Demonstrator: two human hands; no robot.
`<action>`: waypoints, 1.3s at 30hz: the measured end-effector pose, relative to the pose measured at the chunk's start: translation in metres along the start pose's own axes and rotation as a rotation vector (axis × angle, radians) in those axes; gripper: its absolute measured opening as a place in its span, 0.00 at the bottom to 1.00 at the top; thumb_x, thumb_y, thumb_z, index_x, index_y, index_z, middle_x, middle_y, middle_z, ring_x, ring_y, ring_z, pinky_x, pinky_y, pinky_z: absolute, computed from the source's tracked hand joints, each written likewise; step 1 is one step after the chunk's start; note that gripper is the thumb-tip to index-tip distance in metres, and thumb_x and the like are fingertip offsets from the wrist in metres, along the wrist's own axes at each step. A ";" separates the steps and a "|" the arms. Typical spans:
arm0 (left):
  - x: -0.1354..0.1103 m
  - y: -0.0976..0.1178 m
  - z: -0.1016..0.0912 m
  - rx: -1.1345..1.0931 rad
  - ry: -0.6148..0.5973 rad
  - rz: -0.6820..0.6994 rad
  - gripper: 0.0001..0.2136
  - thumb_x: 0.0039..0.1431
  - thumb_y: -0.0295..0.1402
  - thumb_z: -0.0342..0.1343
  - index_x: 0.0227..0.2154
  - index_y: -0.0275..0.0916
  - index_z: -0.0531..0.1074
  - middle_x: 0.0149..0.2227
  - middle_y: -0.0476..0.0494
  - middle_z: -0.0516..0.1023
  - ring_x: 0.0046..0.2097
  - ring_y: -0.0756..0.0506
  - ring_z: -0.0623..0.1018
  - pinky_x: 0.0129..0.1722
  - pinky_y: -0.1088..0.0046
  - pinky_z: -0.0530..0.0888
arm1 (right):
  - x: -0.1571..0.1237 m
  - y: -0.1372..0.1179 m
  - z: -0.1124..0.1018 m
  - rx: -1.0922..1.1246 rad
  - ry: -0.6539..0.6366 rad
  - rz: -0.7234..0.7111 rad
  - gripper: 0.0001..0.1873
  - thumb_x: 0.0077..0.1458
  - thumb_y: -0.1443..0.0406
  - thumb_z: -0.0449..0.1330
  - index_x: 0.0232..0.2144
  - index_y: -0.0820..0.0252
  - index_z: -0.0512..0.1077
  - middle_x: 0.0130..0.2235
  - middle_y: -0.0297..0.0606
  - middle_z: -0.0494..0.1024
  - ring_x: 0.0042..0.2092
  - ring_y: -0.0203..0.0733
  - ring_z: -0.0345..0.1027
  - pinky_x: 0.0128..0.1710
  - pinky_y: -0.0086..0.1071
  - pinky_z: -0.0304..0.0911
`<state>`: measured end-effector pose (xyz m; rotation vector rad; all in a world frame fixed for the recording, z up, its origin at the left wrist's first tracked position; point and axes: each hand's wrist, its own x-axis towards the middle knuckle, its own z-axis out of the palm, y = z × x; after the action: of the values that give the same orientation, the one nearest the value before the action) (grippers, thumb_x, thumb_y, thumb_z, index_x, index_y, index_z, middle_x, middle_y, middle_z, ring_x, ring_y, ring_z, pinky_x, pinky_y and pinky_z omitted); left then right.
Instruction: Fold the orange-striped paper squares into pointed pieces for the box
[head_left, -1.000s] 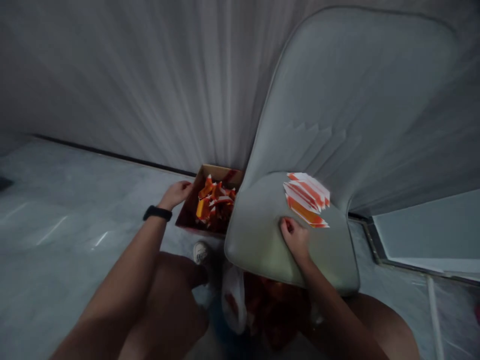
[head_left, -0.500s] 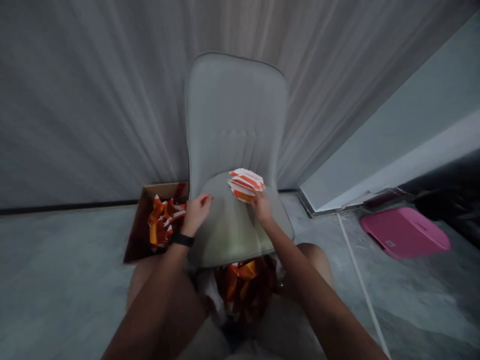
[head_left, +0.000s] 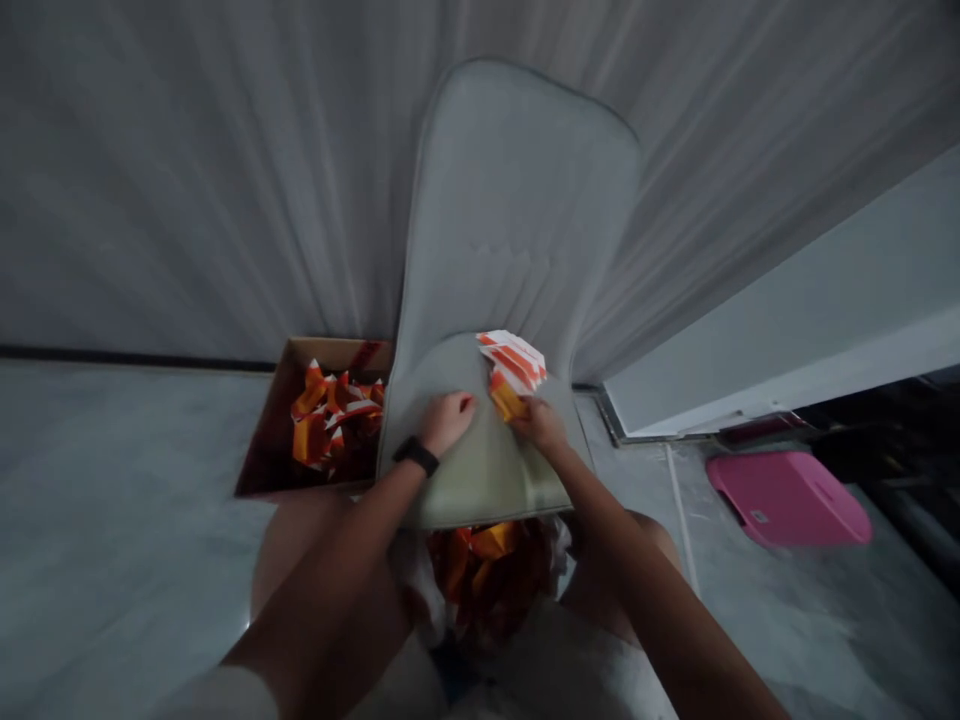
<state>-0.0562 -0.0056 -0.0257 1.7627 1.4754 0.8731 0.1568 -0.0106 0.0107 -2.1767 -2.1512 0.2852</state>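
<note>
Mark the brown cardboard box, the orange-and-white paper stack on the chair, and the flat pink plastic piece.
Brown cardboard box (head_left: 262, 458): head view, inner left wall.
Orange-and-white paper stack (head_left: 516, 358): head view, top sheet.
Flat pink plastic piece (head_left: 787, 497): head view, top face.

Home room: padded grey chair (head_left: 517, 230), long grey curtain (head_left: 187, 170), pale floor (head_left: 105, 480), pink plastic stool (head_left: 787, 495).

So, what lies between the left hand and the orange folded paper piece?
In the head view, only bare pale grey padded chair seat separates the left hand from the orange folded paper piece.
</note>
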 end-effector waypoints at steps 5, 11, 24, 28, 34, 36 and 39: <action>0.003 0.010 0.019 -0.045 0.041 -0.058 0.13 0.67 0.39 0.50 0.38 0.38 0.77 0.35 0.37 0.81 0.36 0.42 0.78 0.36 0.68 0.66 | -0.020 0.002 -0.005 0.142 0.039 0.064 0.19 0.58 0.64 0.60 0.51 0.60 0.75 0.41 0.45 0.83 0.40 0.48 0.76 0.40 0.34 0.65; -0.002 0.037 0.043 -0.610 -0.032 -0.130 0.18 0.63 0.47 0.57 0.47 0.39 0.71 0.42 0.39 0.80 0.34 0.47 0.78 0.32 0.71 0.72 | -0.025 -0.007 -0.006 0.514 0.208 -0.148 0.18 0.63 0.59 0.54 0.46 0.61 0.79 0.46 0.48 0.82 0.45 0.49 0.76 0.47 0.39 0.68; -0.010 0.028 0.028 -0.753 -0.178 -0.255 0.23 0.56 0.49 0.62 0.47 0.36 0.73 0.33 0.45 0.76 0.29 0.51 0.74 0.23 0.78 0.68 | -0.020 -0.010 0.025 1.223 -0.053 -0.177 0.19 0.60 0.51 0.59 0.46 0.51 0.81 0.49 0.39 0.82 0.53 0.49 0.75 0.59 0.48 0.65; -0.005 0.026 0.030 -0.742 -0.131 -0.266 0.25 0.57 0.48 0.62 0.51 0.37 0.72 0.36 0.45 0.77 0.29 0.52 0.73 0.22 0.78 0.68 | -0.018 -0.009 0.023 1.289 -0.099 -0.122 0.18 0.57 0.53 0.63 0.46 0.53 0.81 0.47 0.40 0.83 0.49 0.49 0.77 0.55 0.46 0.68; -0.002 0.021 0.028 -0.735 -0.166 -0.258 0.22 0.56 0.48 0.63 0.46 0.36 0.74 0.33 0.46 0.76 0.30 0.51 0.74 0.24 0.78 0.69 | -0.019 -0.010 0.027 1.287 -0.109 -0.105 0.18 0.58 0.54 0.62 0.46 0.55 0.80 0.44 0.41 0.84 0.45 0.46 0.78 0.48 0.42 0.71; -0.004 0.019 0.026 -0.749 -0.180 -0.252 0.23 0.57 0.48 0.62 0.48 0.36 0.74 0.33 0.46 0.76 0.30 0.51 0.74 0.24 0.78 0.69 | -0.022 -0.011 0.025 1.260 -0.089 -0.114 0.18 0.59 0.54 0.60 0.46 0.55 0.80 0.44 0.41 0.83 0.45 0.46 0.77 0.49 0.41 0.70; -0.008 0.018 0.025 -0.764 -0.198 -0.252 0.22 0.58 0.47 0.62 0.48 0.36 0.73 0.33 0.46 0.76 0.29 0.52 0.74 0.25 0.78 0.70 | -0.028 -0.013 0.021 1.150 -0.045 -0.104 0.18 0.62 0.54 0.56 0.46 0.56 0.80 0.44 0.41 0.83 0.47 0.47 0.77 0.50 0.40 0.69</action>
<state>-0.0268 -0.0177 -0.0253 1.0377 1.0068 0.9310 0.1405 -0.0397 -0.0049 -1.3596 -1.4430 1.1900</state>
